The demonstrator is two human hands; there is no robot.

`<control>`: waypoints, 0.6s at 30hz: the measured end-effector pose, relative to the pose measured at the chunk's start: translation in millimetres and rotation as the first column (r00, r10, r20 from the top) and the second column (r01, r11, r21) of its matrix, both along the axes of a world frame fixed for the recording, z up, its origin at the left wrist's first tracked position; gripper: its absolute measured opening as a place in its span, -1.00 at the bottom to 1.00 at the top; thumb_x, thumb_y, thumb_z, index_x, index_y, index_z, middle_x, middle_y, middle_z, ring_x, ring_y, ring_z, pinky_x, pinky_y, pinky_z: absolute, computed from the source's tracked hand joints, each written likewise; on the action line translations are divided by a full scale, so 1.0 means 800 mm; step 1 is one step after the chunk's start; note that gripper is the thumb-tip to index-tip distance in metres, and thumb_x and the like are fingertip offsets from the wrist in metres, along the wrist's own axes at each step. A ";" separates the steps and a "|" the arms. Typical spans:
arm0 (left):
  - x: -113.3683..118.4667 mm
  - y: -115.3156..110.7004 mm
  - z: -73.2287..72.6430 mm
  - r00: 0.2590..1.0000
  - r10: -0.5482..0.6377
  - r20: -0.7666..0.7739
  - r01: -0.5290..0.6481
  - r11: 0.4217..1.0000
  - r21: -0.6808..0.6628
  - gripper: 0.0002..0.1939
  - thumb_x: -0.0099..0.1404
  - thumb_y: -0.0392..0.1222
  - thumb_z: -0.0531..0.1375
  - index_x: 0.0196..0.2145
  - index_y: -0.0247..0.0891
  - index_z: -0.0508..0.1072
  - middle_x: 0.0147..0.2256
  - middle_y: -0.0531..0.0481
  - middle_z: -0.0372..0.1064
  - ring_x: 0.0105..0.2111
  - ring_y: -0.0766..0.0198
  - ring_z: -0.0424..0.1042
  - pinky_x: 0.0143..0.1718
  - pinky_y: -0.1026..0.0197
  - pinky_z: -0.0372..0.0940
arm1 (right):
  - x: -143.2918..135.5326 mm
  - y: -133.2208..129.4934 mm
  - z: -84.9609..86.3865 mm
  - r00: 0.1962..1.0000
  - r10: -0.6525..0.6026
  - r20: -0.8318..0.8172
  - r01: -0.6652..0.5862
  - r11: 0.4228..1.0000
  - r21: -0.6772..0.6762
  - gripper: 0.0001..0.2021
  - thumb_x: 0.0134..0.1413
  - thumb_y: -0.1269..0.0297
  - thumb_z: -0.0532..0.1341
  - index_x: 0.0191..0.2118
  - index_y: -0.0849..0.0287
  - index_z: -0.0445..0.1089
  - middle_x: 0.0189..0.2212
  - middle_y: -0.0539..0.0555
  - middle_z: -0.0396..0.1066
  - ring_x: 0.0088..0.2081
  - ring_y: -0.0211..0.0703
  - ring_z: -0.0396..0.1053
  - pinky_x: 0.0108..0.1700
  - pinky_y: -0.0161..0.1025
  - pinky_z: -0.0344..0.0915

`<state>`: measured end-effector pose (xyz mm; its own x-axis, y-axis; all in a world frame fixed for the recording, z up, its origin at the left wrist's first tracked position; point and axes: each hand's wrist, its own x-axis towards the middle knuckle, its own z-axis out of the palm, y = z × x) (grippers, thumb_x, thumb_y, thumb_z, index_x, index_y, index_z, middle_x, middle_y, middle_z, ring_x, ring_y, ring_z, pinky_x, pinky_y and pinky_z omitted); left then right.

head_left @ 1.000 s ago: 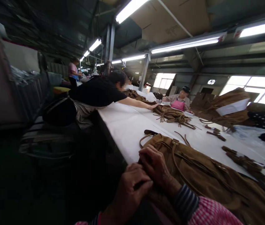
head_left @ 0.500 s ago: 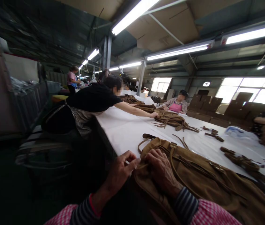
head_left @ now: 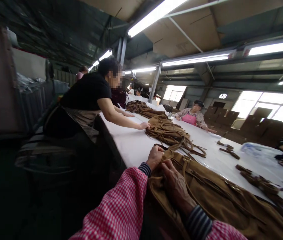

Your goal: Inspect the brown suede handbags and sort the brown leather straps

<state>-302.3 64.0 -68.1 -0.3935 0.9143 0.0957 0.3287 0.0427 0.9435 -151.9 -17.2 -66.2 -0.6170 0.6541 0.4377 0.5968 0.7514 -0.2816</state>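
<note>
A large brown bag (head_left: 213,186) with straps and a zip lies along the near edge of the white table (head_left: 131,143). My left hand (head_left: 155,156) is closed at the bag's far left corner, its fingers curled near the dark strap end (head_left: 160,146). Just to the right, my right hand (head_left: 173,180) grips the bag's fabric with bent fingers, back of the hand up. The small detail between my hands is hidden.
Beyond the bag, a person in black (head_left: 86,90) leans over the table, one hand on a pile of brown bags (head_left: 166,130). Another person (head_left: 191,115) sits across. Brown strap bundles (head_left: 256,176) and a clear plastic bag (head_left: 258,150) lie at the right.
My left hand has moved forward and right onto the bag's corner. The person in black has risen somewhat, and the brown pile has shifted left and nearer.
</note>
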 end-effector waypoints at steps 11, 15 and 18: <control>-0.012 -0.027 -0.017 0.990 -0.138 -0.032 0.140 0.987 0.082 -0.70 0.22 -0.38 0.15 -0.12 -0.37 0.58 -0.12 -0.19 0.57 -0.10 0.14 0.49 -0.02 0.19 0.35 | 0.002 0.004 0.004 1.000 0.015 0.014 -0.015 0.999 0.047 -0.83 0.25 0.45 0.07 -0.20 0.05 0.35 -0.10 0.11 0.45 -0.18 -0.10 0.46 -0.34 -0.30 0.28; -0.003 -0.027 -0.003 0.970 -0.240 -0.035 0.242 0.965 0.099 -0.67 0.25 -0.34 0.12 -0.10 -0.40 0.58 -0.12 -0.22 0.58 -0.12 0.10 0.51 -0.05 0.15 0.38 | 0.010 0.015 0.007 0.942 -0.049 -0.332 0.076 0.995 0.069 -0.83 0.19 0.44 0.05 -0.31 0.07 0.34 -0.19 0.11 0.46 -0.25 -0.08 0.43 -0.24 -0.20 0.30; 0.011 -0.035 0.011 0.930 -0.363 -0.058 0.367 0.921 0.131 -0.63 0.31 -0.26 0.09 -0.02 -0.41 0.56 -0.06 -0.23 0.57 -0.09 0.08 0.51 -0.03 0.13 0.38 | 0.021 0.021 0.018 0.811 -0.054 -0.583 0.121 0.990 0.076 -0.84 0.12 0.44 0.04 -0.32 0.07 0.33 -0.17 0.13 0.45 -0.11 0.00 0.41 -0.08 -0.11 0.30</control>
<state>-293.3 36.1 -59.1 -0.0295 0.9710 0.2374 0.3269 -0.2151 0.9202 -135.5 0.0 -51.8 -0.1702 0.6229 0.7636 0.4135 0.7485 -0.5184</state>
